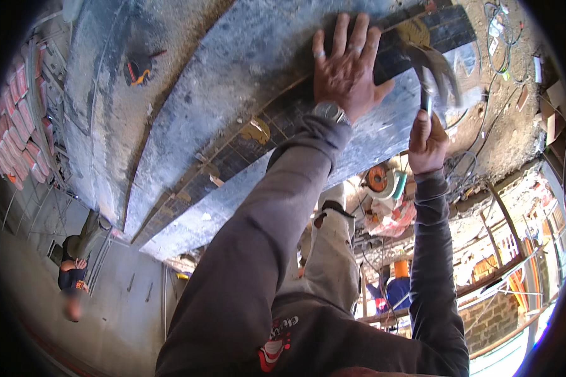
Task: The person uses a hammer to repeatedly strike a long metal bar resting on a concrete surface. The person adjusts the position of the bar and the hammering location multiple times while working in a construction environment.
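Note:
My left hand (349, 75) lies flat with fingers spread, across the edge of a large worn grey-blue panel (245, 63) and a long dark board strip (289, 119) with tan patches. A watch is on its wrist. My right hand (429, 143) is closed round the handle of a hammer (435, 81). The hammer's head is smeared by motion, above the right end of the strip. Whether it touches the board, I cannot tell. Along the strip's near side runs a pale blue-grey surface (383, 135).
A black and orange tool (137, 70) lies on the panel. Below the strip sits a power tool with an orange disc (378, 179). Cables (506, 38) trail over dirt at right. Reddish blocks (19, 135) are stacked at left. Other people (75, 276) are beyond, one in blue (396, 294).

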A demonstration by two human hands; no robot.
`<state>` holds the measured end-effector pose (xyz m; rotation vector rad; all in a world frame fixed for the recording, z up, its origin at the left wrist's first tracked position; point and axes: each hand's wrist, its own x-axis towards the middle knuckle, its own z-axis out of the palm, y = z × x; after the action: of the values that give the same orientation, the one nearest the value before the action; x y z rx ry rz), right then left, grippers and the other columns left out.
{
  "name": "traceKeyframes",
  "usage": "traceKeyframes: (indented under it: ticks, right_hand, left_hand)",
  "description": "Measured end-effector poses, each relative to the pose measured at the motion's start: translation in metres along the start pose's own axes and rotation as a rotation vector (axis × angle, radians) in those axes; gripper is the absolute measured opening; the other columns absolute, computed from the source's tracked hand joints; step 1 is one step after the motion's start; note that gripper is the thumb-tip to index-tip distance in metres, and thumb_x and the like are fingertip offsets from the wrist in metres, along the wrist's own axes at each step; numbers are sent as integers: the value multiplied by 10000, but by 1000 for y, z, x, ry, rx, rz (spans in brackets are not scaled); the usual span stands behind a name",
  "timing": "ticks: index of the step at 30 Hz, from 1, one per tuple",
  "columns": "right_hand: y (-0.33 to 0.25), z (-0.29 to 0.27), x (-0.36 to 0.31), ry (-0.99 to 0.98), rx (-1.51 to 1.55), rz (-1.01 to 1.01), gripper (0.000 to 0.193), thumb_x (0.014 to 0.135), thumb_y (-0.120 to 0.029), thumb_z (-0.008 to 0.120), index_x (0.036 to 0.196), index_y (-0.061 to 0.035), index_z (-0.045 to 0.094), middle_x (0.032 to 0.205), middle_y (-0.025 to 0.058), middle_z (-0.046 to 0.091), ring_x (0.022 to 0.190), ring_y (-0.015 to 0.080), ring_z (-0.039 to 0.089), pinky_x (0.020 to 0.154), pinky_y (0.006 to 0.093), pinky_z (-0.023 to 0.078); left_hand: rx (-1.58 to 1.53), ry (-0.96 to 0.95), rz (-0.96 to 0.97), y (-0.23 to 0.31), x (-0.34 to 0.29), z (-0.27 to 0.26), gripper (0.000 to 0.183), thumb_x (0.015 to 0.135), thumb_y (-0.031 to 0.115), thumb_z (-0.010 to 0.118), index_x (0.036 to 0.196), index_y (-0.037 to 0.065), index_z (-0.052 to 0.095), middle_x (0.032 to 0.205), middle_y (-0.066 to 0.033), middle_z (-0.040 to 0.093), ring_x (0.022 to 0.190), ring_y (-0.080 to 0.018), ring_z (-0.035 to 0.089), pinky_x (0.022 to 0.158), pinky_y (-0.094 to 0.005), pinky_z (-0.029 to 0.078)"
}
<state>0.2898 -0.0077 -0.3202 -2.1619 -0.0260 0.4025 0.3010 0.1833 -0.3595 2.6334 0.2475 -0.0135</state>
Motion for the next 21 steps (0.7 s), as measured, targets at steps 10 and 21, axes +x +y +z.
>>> traceKeyframes:
  ticks: [10, 21]
  right_hand:
    - [-11, -26, 4, -53, -157, -19, 533, 1029, -486, 397, 815, -25, 557, 555, 23, 490, 458, 99, 423, 426, 305, 323]
    - [-10, -51, -163, 33, -197, -95, 541, 923, -441, 628, 1137, 55, 633, 982, 175, 659, 843, 285, 634, 746, 387, 502]
  left_hand:
    - [36, -22, 21, 3, 8, -14, 896, 760, 529, 693, 1489, 124, 363, 1572, -69, 308, 1463, -298, 229, 1150, -553, 173]
    - [27, 102, 242, 6, -1, -3, 721, 720, 426, 797, 1366, 298, 503, 1477, -9, 413, 1363, -265, 363, 1077, -584, 255]
